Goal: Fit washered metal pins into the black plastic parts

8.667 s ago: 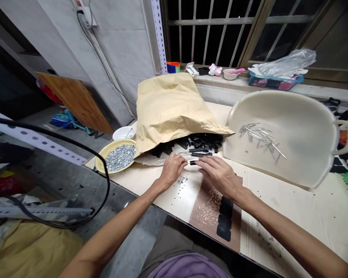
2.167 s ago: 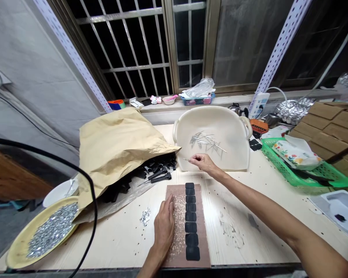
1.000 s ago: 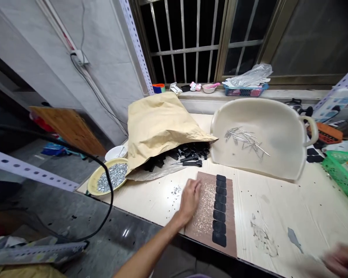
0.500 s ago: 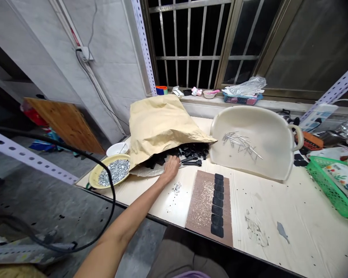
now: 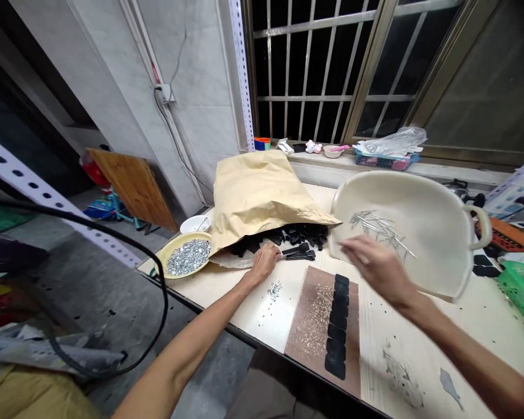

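Seven black pads [image 5: 337, 323] already sit in a row on the brown board [image 5: 311, 319]. At ten o'clock from it, the left hand [image 5: 265, 262] reaches the black parts [image 5: 297, 235] spilling from the paper bag [image 5: 257, 192], fingers curled; whether grasping, I cannot tell. The right hand [image 5: 375, 267] hovers at one o'clock, blurred, fingers loosely spread, before the tub of pins [image 5: 382, 227].
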The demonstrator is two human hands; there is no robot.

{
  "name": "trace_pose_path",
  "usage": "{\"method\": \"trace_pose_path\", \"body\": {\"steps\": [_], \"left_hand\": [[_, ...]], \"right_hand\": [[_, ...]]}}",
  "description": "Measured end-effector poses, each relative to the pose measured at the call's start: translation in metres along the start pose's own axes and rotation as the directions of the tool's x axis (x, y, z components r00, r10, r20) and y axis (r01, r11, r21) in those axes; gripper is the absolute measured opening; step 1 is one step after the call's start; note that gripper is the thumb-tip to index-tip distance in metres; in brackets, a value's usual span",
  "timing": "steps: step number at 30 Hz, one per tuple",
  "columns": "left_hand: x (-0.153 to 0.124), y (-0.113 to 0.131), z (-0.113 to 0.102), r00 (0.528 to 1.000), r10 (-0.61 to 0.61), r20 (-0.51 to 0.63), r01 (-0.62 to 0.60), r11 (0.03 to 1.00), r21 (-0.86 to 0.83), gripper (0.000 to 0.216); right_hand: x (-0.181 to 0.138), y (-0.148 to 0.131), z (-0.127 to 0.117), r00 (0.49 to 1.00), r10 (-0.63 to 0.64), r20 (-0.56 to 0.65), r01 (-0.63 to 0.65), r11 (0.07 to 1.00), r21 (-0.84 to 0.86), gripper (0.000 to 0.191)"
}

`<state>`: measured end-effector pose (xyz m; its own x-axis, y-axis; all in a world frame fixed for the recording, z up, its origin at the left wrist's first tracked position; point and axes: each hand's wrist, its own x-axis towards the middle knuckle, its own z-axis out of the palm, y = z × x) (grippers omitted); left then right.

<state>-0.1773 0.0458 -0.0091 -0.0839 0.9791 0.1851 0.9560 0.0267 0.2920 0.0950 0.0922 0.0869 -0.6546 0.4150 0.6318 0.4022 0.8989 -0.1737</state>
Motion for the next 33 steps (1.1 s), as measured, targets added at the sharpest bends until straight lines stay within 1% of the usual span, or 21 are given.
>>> {"method": "trace_pose_path", "body": {"steps": [2,5,6,8,10,12,14,15,18,20,22,25,29,31,33], "left_hand": [[-0.006,0.005,-0.011,0.999,0.028,-0.024,-0.029,0.999,-0.022,0.021],[-0.014,0.017,-0.027,0.991,0.116,-0.065,-0.123,0.986,-0.115,0.021],[-0.015,0.02,-0.031,0.987,0.139,-0.077,-0.15,0.976,-0.161,0.021],[-0.018,0.024,-0.038,0.983,0.158,-0.098,-0.179,0.948,-0.264,0.021],[-0.022,0.022,-0.042,0.985,0.109,-0.132,-0.15,0.92,-0.361,0.02],[-0.029,0.013,-0.04,0.985,0.016,-0.173,-0.088,0.905,-0.416,0.021],[-0.041,0.001,-0.033,0.983,-0.046,-0.176,-0.033,0.906,-0.422,0.023],[-0.048,-0.005,-0.027,0.986,-0.048,-0.159,-0.022,0.912,-0.41,0.022],[-0.068,-0.019,-0.006,0.998,0.013,-0.061,-0.035,0.928,-0.372,0.021],[-0.078,-0.022,0.005,0.998,0.055,-0.009,-0.055,0.939,-0.341,0.022],[-0.082,-0.022,0.012,0.996,0.085,0.023,-0.074,0.95,-0.303,0.023],[-0.08,-0.021,0.014,0.992,0.122,0.038,-0.108,0.959,-0.261,0.024],[-0.075,-0.021,0.013,0.982,0.177,0.066,-0.16,0.964,-0.214,0.025],[-0.074,-0.02,0.013,0.978,0.184,0.096,-0.164,0.968,-0.191,0.026],[-0.074,-0.017,0.013,0.98,0.165,0.107,-0.14,0.968,-0.208,0.024]], "right_hand": [[0.017,-0.003,0.03,0.995,-0.073,0.068,0.076,0.996,-0.045,0.025],[0.029,-0.013,0.074,0.968,-0.188,0.168,0.205,0.974,-0.092,0.026],[0.03,-0.016,0.084,0.956,-0.207,0.206,0.231,0.968,-0.098,0.025],[0.03,-0.02,0.095,0.935,-0.209,0.286,0.252,0.96,-0.122,0.023],[0.026,-0.02,0.094,0.927,-0.169,0.336,0.235,0.957,-0.167,0.022],[0.019,-0.018,0.088,0.932,-0.112,0.343,0.194,0.957,-0.214,0.022],[0.01,-0.013,0.079,0.944,-0.053,0.324,0.139,0.959,-0.249,0.026],[0.005,-0.011,0.075,0.95,-0.025,0.311,0.111,0.959,-0.261,0.027],[-0.008,-0.006,0.067,0.96,0.033,0.279,0.05,0.957,-0.285,0.023],[-0.015,-0.007,0.064,0.961,0.06,0.27,0.018,0.96,-0.279,0.021],[-0.019,-0.011,0.062,0.961,0.083,0.265,-0.015,0.969,-0.248,0.021],[-0.026,-0.016,0.063,0.958,0.103,0.266,-0.053,0.981,-0.188,0.023],[-0.035,-0.017,0.067,0.955,0.081,0.286,-0.046,0.991,-0.125,0.026],[-0.032,-0.021,0.066,0.954,0.07,0.29,-0.044,0.994,-0.096,0.027],[-0.02,-0.029,0.062,0.965,0.048,0.258,-0.032,0.997,-0.066,0.026]]}}
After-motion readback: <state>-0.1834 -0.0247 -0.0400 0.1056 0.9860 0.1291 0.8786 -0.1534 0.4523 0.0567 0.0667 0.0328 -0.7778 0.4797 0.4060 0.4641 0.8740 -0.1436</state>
